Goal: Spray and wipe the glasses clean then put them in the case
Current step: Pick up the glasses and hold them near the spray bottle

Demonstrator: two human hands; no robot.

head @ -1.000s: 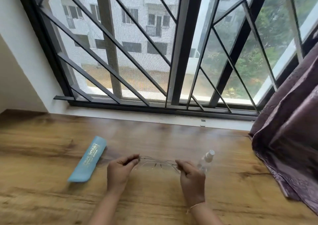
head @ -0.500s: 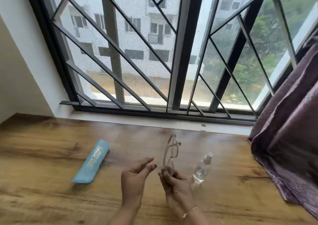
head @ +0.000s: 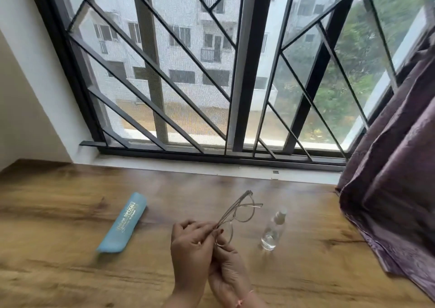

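Clear-framed glasses [head: 237,211] are held up above the wooden table [head: 58,213], tilted so the far lens points up and right. My left hand [head: 190,249] grips the near end of the frame with curled fingers. My right hand [head: 228,267] sits just under and beside it, its fingers pinching the near lens rim. A blue soft case [head: 123,223] with gold lettering lies flat on the table to the left of my hands. To the right stands a small clear spray bottle [head: 274,231] with a white top. No cloth is visible.
A barred window [head: 240,72] with a white sill runs along the table's far edge. A purple curtain [head: 400,166] hangs at the right and drapes onto the table's right end. A white wall stands at the left.
The glasses went from lying flat between both hands to being lifted upright by my right hand. My left hand, open half a second ago, has now closed on the frame next to the right.
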